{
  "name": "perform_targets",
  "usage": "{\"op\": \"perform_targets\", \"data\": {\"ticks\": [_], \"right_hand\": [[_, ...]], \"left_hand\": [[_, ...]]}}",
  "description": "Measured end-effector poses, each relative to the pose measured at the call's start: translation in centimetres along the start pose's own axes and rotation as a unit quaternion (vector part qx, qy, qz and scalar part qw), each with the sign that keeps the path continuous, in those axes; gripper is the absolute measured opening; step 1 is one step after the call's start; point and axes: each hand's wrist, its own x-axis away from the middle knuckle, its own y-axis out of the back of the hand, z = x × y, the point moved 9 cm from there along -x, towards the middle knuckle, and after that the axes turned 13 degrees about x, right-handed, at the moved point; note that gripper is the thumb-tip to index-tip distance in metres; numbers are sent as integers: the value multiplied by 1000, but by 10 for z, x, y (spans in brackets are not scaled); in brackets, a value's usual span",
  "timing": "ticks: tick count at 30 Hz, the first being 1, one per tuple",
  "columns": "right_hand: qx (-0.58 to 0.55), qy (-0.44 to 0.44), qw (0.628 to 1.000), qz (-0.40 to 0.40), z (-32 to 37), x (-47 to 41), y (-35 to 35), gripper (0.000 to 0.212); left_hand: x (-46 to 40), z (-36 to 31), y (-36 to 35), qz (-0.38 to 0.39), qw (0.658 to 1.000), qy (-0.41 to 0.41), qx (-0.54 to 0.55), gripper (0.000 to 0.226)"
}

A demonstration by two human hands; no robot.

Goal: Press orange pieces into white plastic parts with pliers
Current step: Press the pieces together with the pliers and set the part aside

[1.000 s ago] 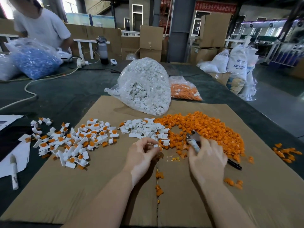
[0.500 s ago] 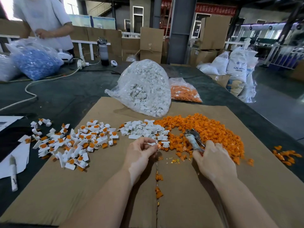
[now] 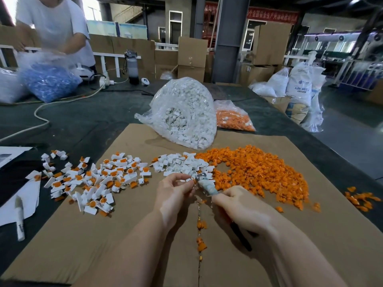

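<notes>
**Orange piece and white part meet the pliers at the middle of the cardboard**

Orange piece and white part (image 3: 191, 179) sit pinched in your left hand (image 3: 173, 190), just off its fingertips and too small to tell whether the insert is seated. From that grip, the work lies up and to the right, touching the pliers' nose (image 3: 201, 176). The pliers (image 3: 207, 186) run on a long axis from that nose down and to the right, through your right hand (image 3: 241, 206), which is clenched around the handles; one dark handle pokes out below the palm. Your left hand is the nearer one to the part, so I judge the squeeze depends on it keeping the part square to the nose.

Counting left to right: one marker (image 3: 19, 218) on papers at the bench edge; one spread of finished parts (image 3: 89, 183), too many to count; one small heap of bare white parts (image 3: 182, 163); one bag of white parts (image 3: 183, 114); one big heap of loose orange pieces (image 3: 261, 172); one bag of orange pieces (image 3: 233, 119); one pair of pliers.
</notes>
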Motion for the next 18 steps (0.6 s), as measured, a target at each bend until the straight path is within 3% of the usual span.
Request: {"op": "perform_targets", "data": {"ticks": [6, 11, 18], "right_hand": [[-27, -4, 998, 49, 2, -1, -11, 27], [20, -16, 999, 30, 0, -6, -12, 14], [74, -17, 997, -24, 0, -13, -11, 19]], "left_hand": [[1, -1, -2, -7, 1000, 7, -1, 12], [3, -2, -2, -3, 1000, 15, -4, 13], [2, 0, 1, -6, 1000, 21, -9, 12]]}}
